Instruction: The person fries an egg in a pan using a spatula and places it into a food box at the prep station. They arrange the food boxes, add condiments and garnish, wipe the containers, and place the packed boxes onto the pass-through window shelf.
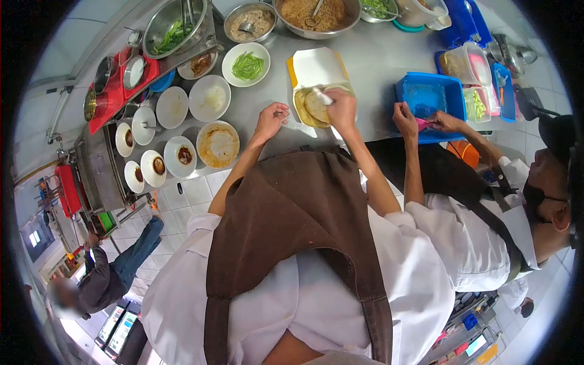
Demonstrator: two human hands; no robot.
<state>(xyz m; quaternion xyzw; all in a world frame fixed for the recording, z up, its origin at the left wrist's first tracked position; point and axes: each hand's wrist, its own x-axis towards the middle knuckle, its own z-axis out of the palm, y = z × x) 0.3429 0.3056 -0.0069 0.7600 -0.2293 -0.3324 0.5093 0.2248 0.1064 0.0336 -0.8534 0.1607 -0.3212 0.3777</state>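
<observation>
An open takeaway box [319, 67], white inside with a yellow edge, lies on the steel counter. Round, flat, pale-yellow pancakes [316, 107] fill its near half. Above them my right hand [342, 111] is closed around a short white object [323, 96], whose kind I cannot make out. My left hand [271, 121] hovers just left of the box, fingers loosely curled and apart, with nothing visible in it. Behind that hand stands a white bowl of green strips [247, 62]. A plate smeared with brown sauce [217, 145] is nearest on its left.
Several bowls line the left side, some with dark sauce [184, 156]. Large metal bowls, one of brown crumbly food [340, 15], stand at the back. On the right, a co-worker's hands [447, 121] hold something pink at a blue tub [431, 79]. Another person [100, 277] stands far left.
</observation>
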